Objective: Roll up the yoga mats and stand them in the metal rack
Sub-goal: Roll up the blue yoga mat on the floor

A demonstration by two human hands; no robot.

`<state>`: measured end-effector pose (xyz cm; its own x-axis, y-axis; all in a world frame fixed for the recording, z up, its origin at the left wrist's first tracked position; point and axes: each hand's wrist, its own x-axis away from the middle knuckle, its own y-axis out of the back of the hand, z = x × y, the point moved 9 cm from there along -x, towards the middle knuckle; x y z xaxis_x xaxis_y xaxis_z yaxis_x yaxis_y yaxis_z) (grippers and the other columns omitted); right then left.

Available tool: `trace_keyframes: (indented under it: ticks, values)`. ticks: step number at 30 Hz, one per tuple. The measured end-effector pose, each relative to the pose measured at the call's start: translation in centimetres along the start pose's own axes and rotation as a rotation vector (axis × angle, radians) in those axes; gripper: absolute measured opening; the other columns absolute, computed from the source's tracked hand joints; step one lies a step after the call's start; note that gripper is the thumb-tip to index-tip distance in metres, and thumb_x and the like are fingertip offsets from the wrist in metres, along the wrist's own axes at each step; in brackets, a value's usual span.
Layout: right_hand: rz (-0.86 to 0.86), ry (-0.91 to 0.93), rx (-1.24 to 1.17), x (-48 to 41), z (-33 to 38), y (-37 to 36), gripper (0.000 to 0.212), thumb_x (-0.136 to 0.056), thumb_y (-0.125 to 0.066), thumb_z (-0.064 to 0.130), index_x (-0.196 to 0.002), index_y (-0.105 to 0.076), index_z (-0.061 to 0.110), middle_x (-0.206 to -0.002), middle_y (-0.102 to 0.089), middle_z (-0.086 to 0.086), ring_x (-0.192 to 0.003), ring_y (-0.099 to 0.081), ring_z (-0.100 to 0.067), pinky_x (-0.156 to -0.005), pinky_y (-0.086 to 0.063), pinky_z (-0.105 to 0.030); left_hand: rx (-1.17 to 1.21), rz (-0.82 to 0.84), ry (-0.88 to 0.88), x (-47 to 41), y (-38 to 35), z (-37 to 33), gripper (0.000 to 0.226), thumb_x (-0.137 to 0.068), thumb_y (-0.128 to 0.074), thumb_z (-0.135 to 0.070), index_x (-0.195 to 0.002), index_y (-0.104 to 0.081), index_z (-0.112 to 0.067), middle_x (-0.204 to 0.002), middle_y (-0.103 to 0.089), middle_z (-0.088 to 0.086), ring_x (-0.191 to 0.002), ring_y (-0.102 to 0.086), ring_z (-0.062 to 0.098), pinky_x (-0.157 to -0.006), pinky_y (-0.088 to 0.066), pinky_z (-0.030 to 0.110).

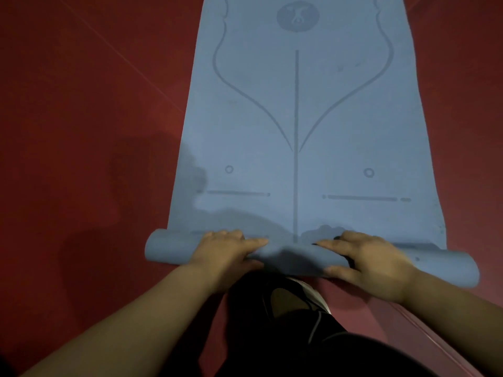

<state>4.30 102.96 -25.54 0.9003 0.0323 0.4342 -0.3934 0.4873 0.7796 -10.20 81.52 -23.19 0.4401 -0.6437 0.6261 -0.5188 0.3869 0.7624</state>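
Note:
A blue yoga mat (299,118) with grey alignment lines lies flat on the red floor, stretching away from me. Its near end is curled into a thin roll (285,254) running left to right. My left hand (226,251) rests on top of the roll left of centre, fingers straight and pointing right. My right hand (373,259) lies on the roll right of centre, fingers stretched out and pointing left, thumb along the near side. The metal rack is not in view.
Red floor (95,104) surrounds the mat on both sides. My dark-clothed legs and a shoe (296,297) sit just behind the roll, between my forearms.

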Motion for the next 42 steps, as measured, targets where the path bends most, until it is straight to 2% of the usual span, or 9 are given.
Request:
trace_keyframes:
  ticks: [10,14,19,22,28,31,35,39,42]
  values:
    - [-0.107,-0.045,0.055,1.1,-0.6,-2.3,0.066,-0.093,-0.022,0.081,-0.145,-0.047,0.049,-0.108,-0.043,0.016,-0.101,-0.048,-0.01,-0.089,-0.036,-0.027,0.058,0.153,0.027,-0.8,-2.5,-0.3,0.056,-0.098,-0.039,-0.069,-0.151,-0.026,-0.06,-0.134,-0.048,-0.003,-0.13,-0.042,0.024,-0.11,-0.029,0.044]
    - [-0.096,-0.047,0.07,0.7,-0.4,-2.5,0.063,-0.093,-0.03,0.077,-0.145,-0.047,0.046,-0.106,-0.048,0.012,-0.099,-0.052,-0.015,-0.085,-0.037,-0.029,0.065,0.001,0.076,-0.5,-2.1,-0.6,0.057,-0.097,-0.044,-0.066,-0.151,-0.03,-0.057,-0.114,-0.037,-0.007,-0.116,-0.038,0.022,-0.103,-0.028,0.041]
    - [-0.123,-0.036,0.074,0.8,-0.6,-2.7,0.058,-0.093,-0.032,0.077,-0.145,-0.043,0.053,-0.102,-0.044,0.013,-0.093,-0.049,-0.014,-0.083,-0.035,-0.029,0.137,-0.305,0.075,2.5,-2.6,-1.3,0.052,-0.089,-0.046,-0.062,-0.138,-0.056,-0.047,-0.112,-0.06,-0.007,-0.104,-0.057,0.026,-0.102,-0.043,0.047]
    - [-0.071,-0.039,0.068,0.5,-0.6,-2.4,0.063,-0.092,-0.022,0.081,-0.147,-0.039,0.054,-0.105,-0.043,0.013,-0.098,-0.049,-0.013,-0.086,-0.034,-0.028,0.092,-0.228,0.067,2.6,-4.4,-1.0,0.062,-0.087,-0.043,-0.069,-0.146,-0.043,-0.049,-0.127,-0.058,-0.003,-0.12,-0.053,0.025,-0.115,-0.032,0.053]
    - [-0.217,-0.053,0.118,2.5,1.8,-0.7,0.058,-0.093,-0.045,0.065,-0.148,-0.049,0.044,-0.116,-0.054,0.003,-0.1,-0.052,-0.023,-0.083,-0.047,-0.04,0.071,-0.149,0.067,0.3,-2.2,-0.4,0.062,-0.093,-0.043,-0.071,-0.151,-0.035,-0.051,-0.126,-0.053,-0.006,-0.118,-0.049,0.024,-0.11,-0.028,0.039]
    - [-0.226,-0.065,0.223,2.4,1.7,-2.2,0.061,-0.09,-0.047,0.066,-0.145,-0.052,0.041,-0.118,-0.057,-0.005,-0.1,-0.056,-0.032,-0.08,-0.045,-0.044,0.051,-0.087,0.086,-0.4,-1.8,-0.4,0.062,-0.095,-0.045,-0.07,-0.152,-0.031,-0.052,-0.129,-0.05,-0.005,-0.122,-0.047,0.024,-0.111,-0.027,0.039]
    - [-0.224,-0.041,0.249,0.7,0.9,-1.4,0.058,-0.092,-0.045,0.069,-0.144,-0.052,0.043,-0.111,-0.059,-0.002,-0.094,-0.056,-0.029,-0.08,-0.046,-0.044,0.05,-0.041,0.094,-0.9,-1.9,-0.4,0.062,-0.096,-0.041,-0.071,-0.154,-0.027,-0.051,-0.132,-0.049,-0.005,-0.125,-0.045,0.023,-0.113,-0.025,0.039]
    - [-0.174,-0.028,0.211,-0.3,0.5,-0.9,0.056,-0.094,-0.038,0.073,-0.143,-0.048,0.048,-0.103,-0.055,0.005,-0.089,-0.054,-0.022,-0.077,-0.046,-0.04,0.023,-0.071,0.112,-0.8,-1.7,-0.5,0.068,-0.095,-0.028,-0.072,-0.157,-0.022,-0.047,-0.143,-0.044,-0.005,-0.134,-0.038,0.024,-0.118,-0.019,0.042]
    - [-0.102,-0.028,0.174,-1.8,-0.2,-0.4,0.061,-0.093,-0.031,0.077,-0.147,-0.042,0.05,-0.107,-0.053,0.008,-0.096,-0.054,-0.019,-0.084,-0.045,-0.038,0.002,-0.161,0.139,0.0,-1.5,-1.2,0.076,-0.089,-0.014,-0.07,-0.16,-0.019,-0.043,-0.148,-0.04,0.001,-0.138,-0.033,0.029,-0.122,-0.011,0.052]
